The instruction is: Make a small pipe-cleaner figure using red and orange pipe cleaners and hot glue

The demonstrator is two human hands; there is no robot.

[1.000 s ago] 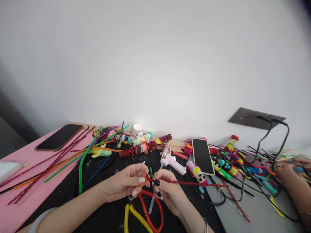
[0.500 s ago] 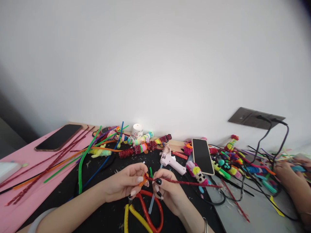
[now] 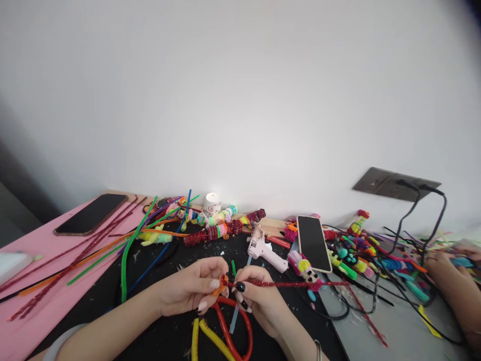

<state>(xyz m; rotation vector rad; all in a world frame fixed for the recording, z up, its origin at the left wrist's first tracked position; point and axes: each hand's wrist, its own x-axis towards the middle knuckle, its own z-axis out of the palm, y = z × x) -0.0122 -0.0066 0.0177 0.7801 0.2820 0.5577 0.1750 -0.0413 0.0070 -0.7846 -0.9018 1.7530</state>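
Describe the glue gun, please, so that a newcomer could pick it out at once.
Find the black surface in the middle, where the right hand pinches a red stem. Beyond that hand, just left of the pale-rimmed phone, lies the glue gun. Its smooth, pale pink pistol shape sets it apart from the bright, fuzzy pieces nearby.

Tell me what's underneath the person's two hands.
Partly beneath the left hand and right hand, red handles, yellow handles and a pale stick show against the black surface. The hands cover the handles' far ends, so what they join cannot be seen.
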